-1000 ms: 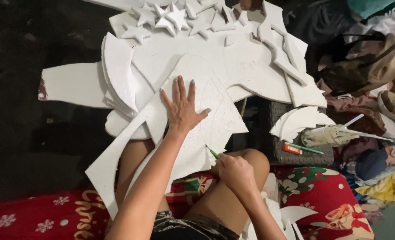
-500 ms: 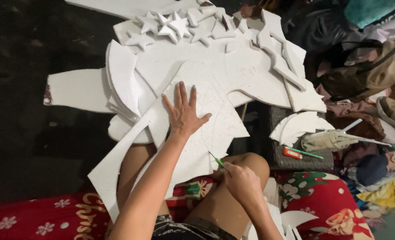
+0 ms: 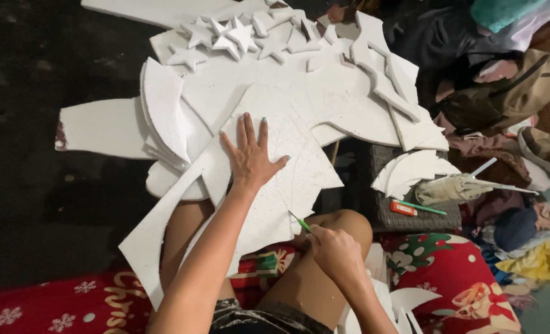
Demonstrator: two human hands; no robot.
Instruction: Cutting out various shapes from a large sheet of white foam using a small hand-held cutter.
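Cutting foam sheet across my lap.

My left hand (image 3: 250, 158) lies flat, fingers spread, pressing the white foam sheet (image 3: 281, 185). My right hand (image 3: 335, 250) is clenched round a green-handled knife (image 3: 300, 221), its tip at the sheet's near edge. The sheet's long axis runs away from my knees; the right hand is nearer the cut. Beyond the sheet: foam stars (image 3: 238, 34).

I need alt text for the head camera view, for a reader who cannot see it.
A left hand presses flat on a white foam sheet over the person's lap, while the right hand holds a green cutter at its edge. Foam stars lie beyond.
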